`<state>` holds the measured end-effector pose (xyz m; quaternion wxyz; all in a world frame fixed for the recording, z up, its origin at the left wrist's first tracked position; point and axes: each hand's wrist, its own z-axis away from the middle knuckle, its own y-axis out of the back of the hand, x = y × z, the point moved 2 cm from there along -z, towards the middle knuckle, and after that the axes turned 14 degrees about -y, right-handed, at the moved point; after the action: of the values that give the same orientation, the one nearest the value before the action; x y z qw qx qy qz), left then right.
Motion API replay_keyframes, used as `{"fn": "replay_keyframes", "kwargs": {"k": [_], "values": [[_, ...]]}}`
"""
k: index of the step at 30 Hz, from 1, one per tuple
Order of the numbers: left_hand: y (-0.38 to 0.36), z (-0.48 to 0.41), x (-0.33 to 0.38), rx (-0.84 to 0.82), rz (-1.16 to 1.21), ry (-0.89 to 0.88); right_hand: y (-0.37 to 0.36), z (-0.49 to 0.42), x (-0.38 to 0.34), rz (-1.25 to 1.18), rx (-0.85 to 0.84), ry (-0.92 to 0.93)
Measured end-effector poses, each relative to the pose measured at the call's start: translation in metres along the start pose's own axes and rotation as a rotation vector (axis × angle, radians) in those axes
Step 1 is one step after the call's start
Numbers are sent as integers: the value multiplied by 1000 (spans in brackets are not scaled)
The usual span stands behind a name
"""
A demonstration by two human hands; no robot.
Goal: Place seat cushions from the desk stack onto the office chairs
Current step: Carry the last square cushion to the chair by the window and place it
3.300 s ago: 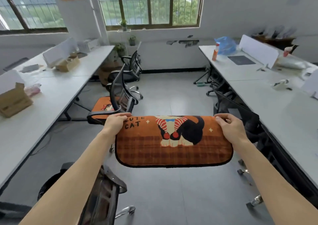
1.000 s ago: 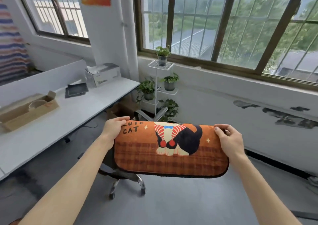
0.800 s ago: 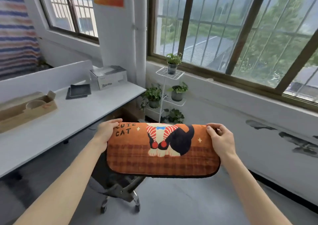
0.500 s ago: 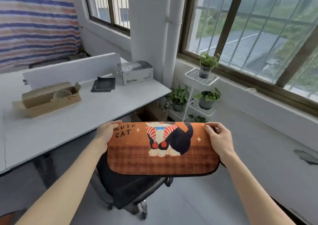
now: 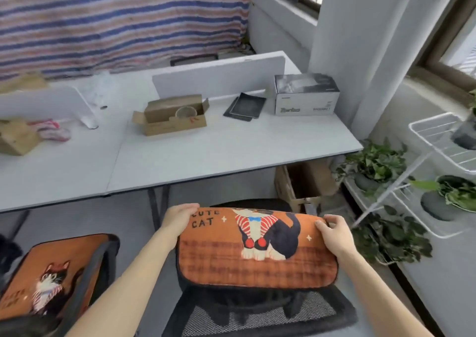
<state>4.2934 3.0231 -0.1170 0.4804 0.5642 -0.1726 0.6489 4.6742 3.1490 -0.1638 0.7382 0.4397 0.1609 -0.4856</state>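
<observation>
The left grip and right grip each clench a far corner of the cushion, holding it just above the chair. The surface edge lies beyond, across open floor. A plant rack crowds the right side. At left, a second cushion lies on another chair.

Left hand and right hand each grip a far corner of the orange plaid fabric seat cushion with a cat print. The cushion is held flat over the black mesh office chair; whether it touches the seat cannot be told.

A second orange cat-print cushion lies on the neighbouring dark-framed chair, lower left.

The white bench beyond carries an open brown cardboard box and a white printed carton.
</observation>
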Motion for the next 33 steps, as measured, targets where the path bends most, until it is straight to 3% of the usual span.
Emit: {"fn": "replay_keyframes", "kwargs": {"k": [6, 14, 24, 27, 33], "values": [[-13, -33, -48, 66, -45, 112, -46, -50, -6, 134, -86, -154], [-39, -96, -131, -38, -68, 293, -82, -106, 12, 195, -92, -361], [-81, -155, -181, 178, -89, 240, -144, -188, 9, 94, -24, -238], [-94, -164, -214, 179, -163, 224, -169, -216, 21, 98, -18, -211], [-134, -168, -328, 100, -327, 403, -225, -268, 93, 216, -35, -222]]}}
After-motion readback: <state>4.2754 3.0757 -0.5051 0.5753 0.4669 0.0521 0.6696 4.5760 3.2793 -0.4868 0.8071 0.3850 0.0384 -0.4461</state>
